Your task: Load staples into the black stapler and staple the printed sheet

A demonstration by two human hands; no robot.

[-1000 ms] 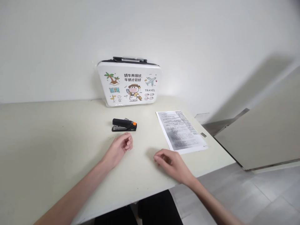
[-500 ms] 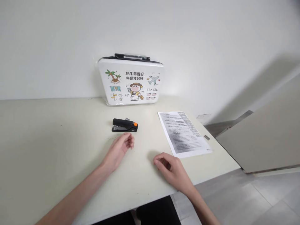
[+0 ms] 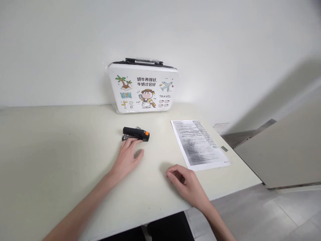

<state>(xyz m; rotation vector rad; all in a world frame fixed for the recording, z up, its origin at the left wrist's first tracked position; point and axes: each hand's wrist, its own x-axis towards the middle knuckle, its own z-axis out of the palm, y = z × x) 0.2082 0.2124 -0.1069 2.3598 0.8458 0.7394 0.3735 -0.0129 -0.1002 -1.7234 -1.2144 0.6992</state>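
A black stapler (image 3: 136, 133) with an orange patch lies on the table, its printed end to the right. My left hand (image 3: 128, 157) is open, thumb apart, with its fingertips at the stapler's near side; whether they touch it I cannot tell. My right hand (image 3: 187, 184) rests near the table's front edge, thumb and fingers curled together in a loose fist, and nothing shows in it. Just beyond that hand, a printed sheet of paper (image 3: 198, 144) lies flat.
A white cartoon-printed case (image 3: 147, 87) with a black handle stands against the wall behind the stapler. A small dark rectangle (image 3: 224, 149) sits beside the paper, by the right edge of the table (image 3: 62, 167). A grey panel (image 3: 283, 150) stands further right.
My left hand has turned palm down and stretched its fingers forward to the stapler. My right hand keeps its curled pose. The whole view has shifted slightly.
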